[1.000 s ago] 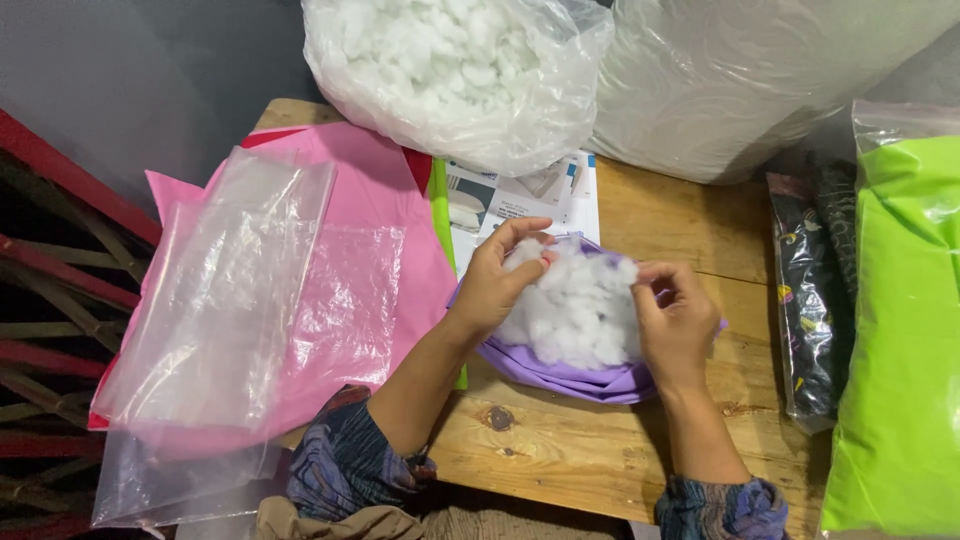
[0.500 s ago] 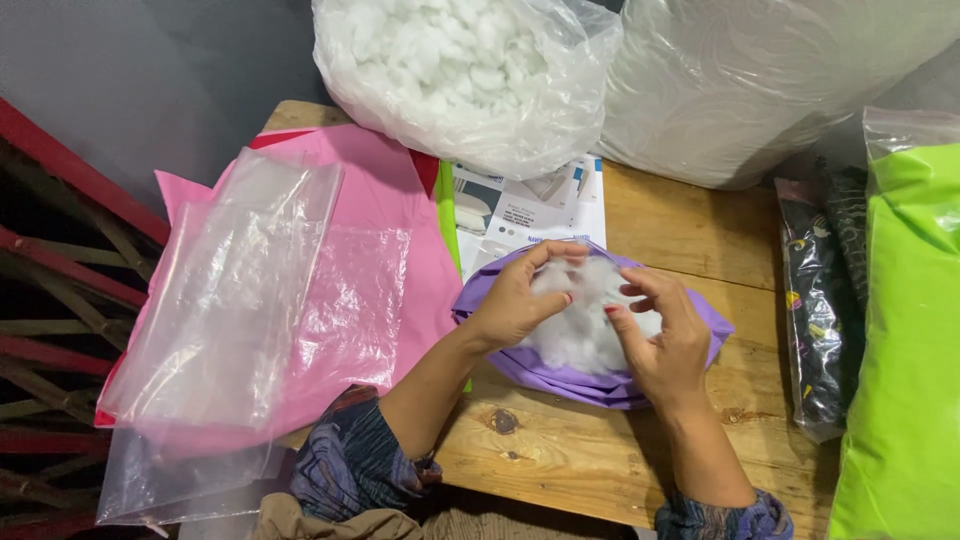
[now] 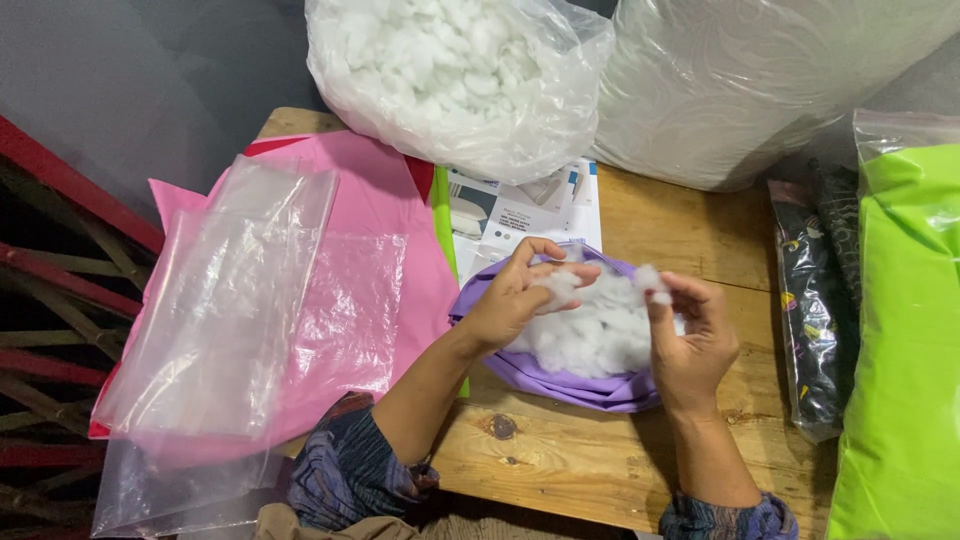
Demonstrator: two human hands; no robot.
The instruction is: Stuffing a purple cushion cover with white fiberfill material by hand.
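Both hands, left hand (image 3: pixel 515 300) and right hand (image 3: pixel 695 340), pinch white stuffing (image 3: pixel 600 325).

A bare wooden table (image 3: pixel 690 225) with knots in its planks carried everything. Right under the two hands lay a purple fabric cover (image 3: pixel 560 378), its open mouth full of white stuffing (image 3: pixel 600 335). Just beyond the hands a printed paper sheet (image 3: pixel 520 205) lay flat, partly tucked under the cover. To the left of the hands a pink cloth (image 3: pixel 385 195) was spread out, with clear plastic bags (image 3: pixel 240 300) lying on top of it and hanging over the near edge. Farther off, past the paper, sat a clear bag of white fibre clumps (image 3: pixel 450 80). Well to the right of the hands rested a bright green packet (image 3: pixel 900 350) and, beside it, a dark patterned packet (image 3: pixel 815 300).
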